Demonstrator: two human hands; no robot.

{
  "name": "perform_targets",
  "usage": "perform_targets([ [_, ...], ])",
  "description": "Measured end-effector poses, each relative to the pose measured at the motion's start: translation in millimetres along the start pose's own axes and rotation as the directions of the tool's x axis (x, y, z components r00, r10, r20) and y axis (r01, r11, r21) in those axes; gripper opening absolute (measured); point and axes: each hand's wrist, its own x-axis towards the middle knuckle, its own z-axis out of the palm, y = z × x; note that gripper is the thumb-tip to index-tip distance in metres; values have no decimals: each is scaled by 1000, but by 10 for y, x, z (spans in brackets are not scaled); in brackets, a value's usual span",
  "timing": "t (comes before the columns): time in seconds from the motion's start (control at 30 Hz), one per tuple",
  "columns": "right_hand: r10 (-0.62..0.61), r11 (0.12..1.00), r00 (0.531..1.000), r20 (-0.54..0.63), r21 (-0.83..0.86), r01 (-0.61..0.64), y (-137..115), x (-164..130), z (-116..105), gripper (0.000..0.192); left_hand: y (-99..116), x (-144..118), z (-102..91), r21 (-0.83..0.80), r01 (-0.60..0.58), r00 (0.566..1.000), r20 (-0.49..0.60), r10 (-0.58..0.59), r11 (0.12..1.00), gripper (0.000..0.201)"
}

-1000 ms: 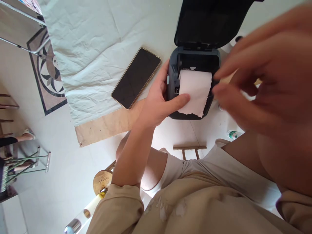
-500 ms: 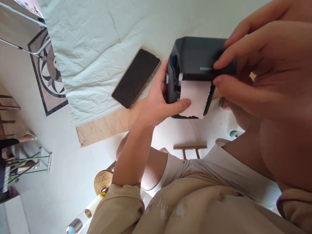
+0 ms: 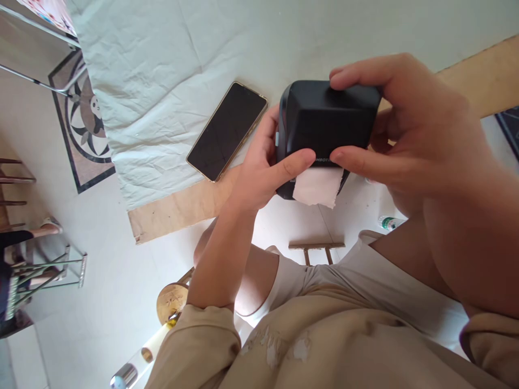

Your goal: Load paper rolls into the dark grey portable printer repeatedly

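Note:
Between my two hands is a small black label printer (image 3: pixel 336 124), held above the edge of the table. Its lid is down, and a strip of pale paper (image 3: pixel 318 186) with a ragged end sticks out of the front. My left hand (image 3: pixel 267 167) grips the printer's left side, its thumb on the lid's front edge. My right hand (image 3: pixel 409 119) wraps the right side, thumb on the front edge and a finger across the top. The fingers beneath the printer are hidden. On the cloth to the left lies a smartphone (image 3: pixel 227 131) with a dark screen.
A wrinkled pale cloth (image 3: pixel 154 108) covers the table, whose bare wooden edge (image 3: pixel 174 219) shows at the front. Below are a round wooden stool (image 3: pixel 172 302) and a bottle (image 3: pixel 390 222) on the floor. At far left, a person's foot (image 3: pixel 51 224) rests near a green folding frame (image 3: pixel 52 270).
The printer's lid was partly raised, with the paper strip exposed beneath; now it is pressed down. My right hand has moved left and closed round the printer, and my left thumb has shifted onto the lid.

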Motion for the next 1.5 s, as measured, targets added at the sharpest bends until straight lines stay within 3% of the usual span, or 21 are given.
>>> perform_targets([
  [0.1,45,999,999,19,29,-46,21,0,-1,52,-46,33,-1,-29,-47,999,6,47,998,50],
  [0.27,100,994,993,57,40,-102,18,2,-15,55,-19,33,14,-52,-18,1000,22,19,998,43],
  [0.63,92,995,995,43,37,-94,96,7,39,55,51,-44,99,-66,24,999,-23,-26,998,35],
  [0.87,75,997,997,33,4,-75,76,-15,45,56,30,-20,-15,22,19,998,57,-20,1000,48],
  [1.03,49,999,997,66,14,-50,96,-79,6,55,20,12,0,-23,-55,988,142,58,998,49],
  [1.17,-18,998,999,33,69,15,150,-110,24,55,67,-8,141,-66,-46,998,39,49,997,41],
  [1.27,32,995,999,10,97,-32,185,-95,79,56,98,-16,204,-79,-23,1000,-8,22,997,39],
  [1.4,34,995,999,0,92,-34,166,-71,113,57,117,-10,169,-71,-24,998,-65,19,997,37],
  [1.5,-24,997,999,35,78,22,128,-65,76,65,130,5,84,-32,2,1000,-31,-3,999,33],
])
